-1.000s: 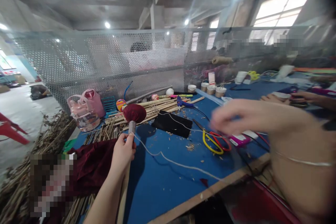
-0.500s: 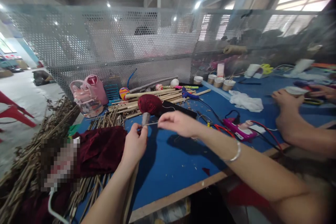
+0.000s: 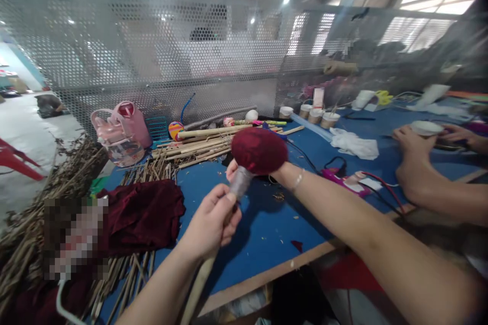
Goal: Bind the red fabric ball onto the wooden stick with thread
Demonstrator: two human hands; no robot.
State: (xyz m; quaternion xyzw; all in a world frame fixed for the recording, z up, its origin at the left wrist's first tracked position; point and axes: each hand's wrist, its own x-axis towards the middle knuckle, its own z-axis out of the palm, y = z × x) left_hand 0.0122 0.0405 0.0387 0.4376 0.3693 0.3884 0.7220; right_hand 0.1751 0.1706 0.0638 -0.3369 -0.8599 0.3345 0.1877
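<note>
A wooden stick (image 3: 202,277) slants up from the table's front edge, topped by a dark red cloth-covered ball (image 3: 260,150). Grey thread or wrapping (image 3: 241,183) circles the neck just below the ball. My left hand (image 3: 217,216) is closed round the stick right under that wrapping. Behind the ball and the neck is my right hand (image 3: 233,168), mostly hidden; only some fingertips show at the left of the neck, and what they hold cannot be made out. Dark red cloth (image 3: 143,216) lies to the left on the blue table (image 3: 263,249).
Thin sticks (image 3: 202,150) and a pink bottle (image 3: 124,137) stand or lie at the back left. Dry branches (image 3: 49,188) fill the left edge. A purple power strip (image 3: 345,183) and white plastic (image 3: 354,143) lie at right, near another person's hands (image 3: 415,144).
The red ball has come nearer and to the right, tilted with its stick. My right hand has gone from beside the neck to behind the ball. My left hand has moved right.
</note>
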